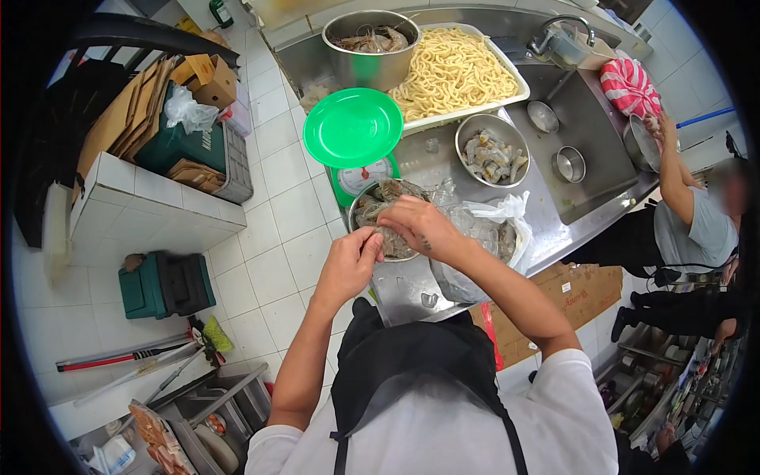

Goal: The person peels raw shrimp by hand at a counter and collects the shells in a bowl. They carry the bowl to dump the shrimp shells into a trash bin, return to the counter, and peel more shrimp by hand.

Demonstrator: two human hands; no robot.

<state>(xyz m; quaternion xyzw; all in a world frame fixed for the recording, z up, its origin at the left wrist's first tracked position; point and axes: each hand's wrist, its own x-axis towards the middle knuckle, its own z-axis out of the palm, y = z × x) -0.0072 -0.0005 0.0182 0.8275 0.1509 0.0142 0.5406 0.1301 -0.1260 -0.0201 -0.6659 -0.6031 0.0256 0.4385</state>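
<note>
My left hand and my right hand come together over a metal bowl of raw grey shrimp. Their fingers pinch a shrimp, which they mostly hide. Just right of the bowl, a clear plastic bag rests at the counter's front edge, with ice and more shrimp in and around it. A second metal bowl holds peeled shrimp farther right. Behind the first bowl stands a green kitchen scale topped by a round green pan.
Thick noodles fill a white tray at the back, beside a metal pot of whole shrimp. Small metal bowls lie in the sink. Another person works at right, near a red-and-white bag. Cardboard lies below the counter.
</note>
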